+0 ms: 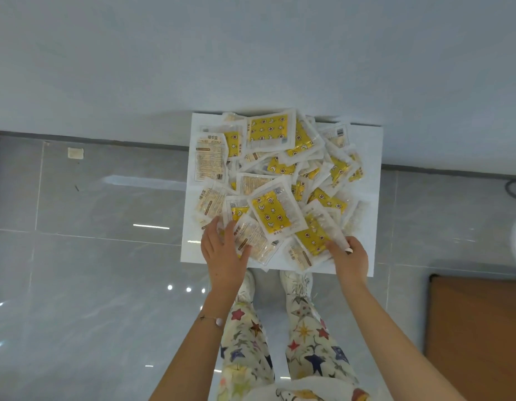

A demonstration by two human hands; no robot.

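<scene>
Yellow packet (312,238) at near right edge of packet pile (279,169); right hand (350,257) has fingers curled, clamped on its near edge. Pale packet (254,241) at near left; left hand (223,250) rests on it, fingers straight, spread apart. Pile covers white tabletop (373,151). White shoes (296,282) under near edge, grey tiled floor (106,256) around.

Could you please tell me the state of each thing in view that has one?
Packets: heaped loosely, overlapping, some yellow side up, some print side up.
White board: lying flat under the heap.
Left hand: fingers spread on the heap's near edge, thumb on a pale packet.
Right hand: fingers curled round the edge of a yellow packet.
</scene>
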